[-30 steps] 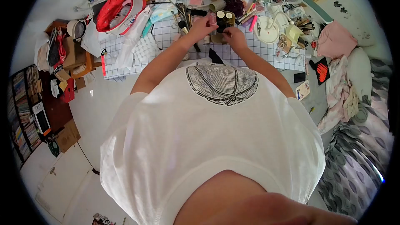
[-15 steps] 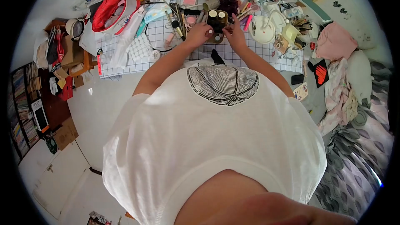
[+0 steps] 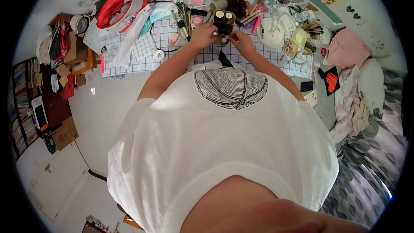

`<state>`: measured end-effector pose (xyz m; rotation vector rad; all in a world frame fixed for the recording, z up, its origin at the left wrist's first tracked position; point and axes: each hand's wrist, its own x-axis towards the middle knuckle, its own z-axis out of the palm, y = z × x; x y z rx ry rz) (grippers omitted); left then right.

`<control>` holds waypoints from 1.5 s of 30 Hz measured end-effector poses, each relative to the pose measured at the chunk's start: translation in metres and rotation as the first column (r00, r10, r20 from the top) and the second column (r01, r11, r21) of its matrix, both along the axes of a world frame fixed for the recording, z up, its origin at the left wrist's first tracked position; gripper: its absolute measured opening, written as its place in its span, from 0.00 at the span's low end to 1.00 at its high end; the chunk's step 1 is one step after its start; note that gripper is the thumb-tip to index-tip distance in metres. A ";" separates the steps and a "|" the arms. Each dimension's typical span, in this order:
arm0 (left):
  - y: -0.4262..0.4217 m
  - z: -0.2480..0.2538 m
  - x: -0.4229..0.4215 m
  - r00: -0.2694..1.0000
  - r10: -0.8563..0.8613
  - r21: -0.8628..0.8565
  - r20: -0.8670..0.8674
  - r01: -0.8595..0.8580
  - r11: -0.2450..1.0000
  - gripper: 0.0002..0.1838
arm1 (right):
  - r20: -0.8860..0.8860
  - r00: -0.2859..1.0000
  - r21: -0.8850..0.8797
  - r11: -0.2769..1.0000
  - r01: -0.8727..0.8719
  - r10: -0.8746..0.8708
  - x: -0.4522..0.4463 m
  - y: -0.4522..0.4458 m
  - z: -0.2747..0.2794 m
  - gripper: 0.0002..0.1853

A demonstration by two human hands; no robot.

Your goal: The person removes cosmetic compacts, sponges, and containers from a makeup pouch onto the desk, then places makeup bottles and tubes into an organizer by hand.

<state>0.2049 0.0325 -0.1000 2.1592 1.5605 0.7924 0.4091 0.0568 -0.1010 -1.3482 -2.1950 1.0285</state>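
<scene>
A small olive-coloured box (image 3: pixel 233 19) on the gridded tablecloth holds dark bottles with pale round caps (image 3: pixel 219 14). My left hand (image 3: pixel 204 36) is closed at the box's left side, with a small white-tipped item (image 3: pixel 214 33) at its fingertips; the rest of that item is hidden. On the right, my right hand (image 3: pixel 241 42) has its thumb and finger pinched together beside a small pale round top (image 3: pixel 224 40) at the near end of the box. Whether the fingers touch that top is too small to tell.
Makeup brushes (image 3: pixel 183 26) and a pink compact (image 3: pixel 197 20) lie left of the box. A dark scrunchie (image 3: pixel 237 7) and a pink tube (image 3: pixel 256 25) are beyond it on the right. A white round container (image 3: pixel 270 31) stands farther right. A red-and-white bag (image 3: pixel 120 11) sits at left.
My right hand has drawn its raised, spread fingers down into a pinch at the box's near end. My left hand stays at the left side, shifted slightly left.
</scene>
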 end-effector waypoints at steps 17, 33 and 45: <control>0.008 0.042 0.021 0.965 0.071 -0.020 0.251 -0.068 0.997 0.06 | -0.266 0.940 0.052 0.970 0.237 -0.215 0.014 0.024 0.056 0.07; 0.014 0.023 -0.027 0.903 0.322 -0.184 0.284 -0.278 0.943 0.10 | -0.124 0.982 0.245 0.954 0.170 -0.143 -0.010 0.044 0.026 0.09; -0.014 0.014 -0.110 0.847 0.412 -0.252 0.337 -0.340 0.906 0.09 | -0.133 0.933 0.279 0.891 0.359 -0.334 -0.016 0.037 0.024 0.07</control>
